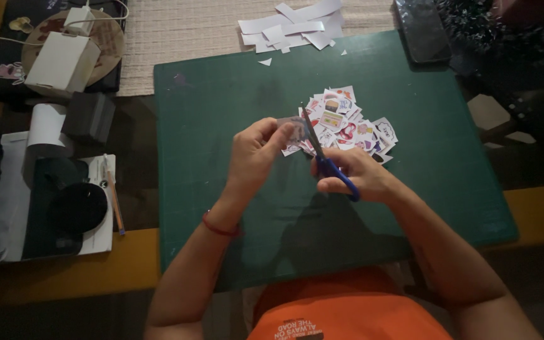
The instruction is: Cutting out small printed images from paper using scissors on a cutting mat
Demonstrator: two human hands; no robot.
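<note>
Blue-handled scissors (327, 160) sit gripped in the right hand (357, 173), blades pointing to 12 o'clock into a small paper piece (286, 124) pinched by the left hand (256, 154), above the green cutting mat (221, 113) on the worktop; sticker pile (347, 123) at 1 o'clock.

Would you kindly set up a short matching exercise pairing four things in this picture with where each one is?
Things:
1. scissors
2. pile of cut-out stickers
3. white paper scraps
4. pencil

Places:
A. at the far edge of the green cutting mat
B. on the white sheet left of the mat
C. in the right hand
D. on the mat, just beyond the hands

The left hand pinches a small piece of paper against the blades.

Pairs: 1-C, 2-D, 3-A, 4-B
</note>
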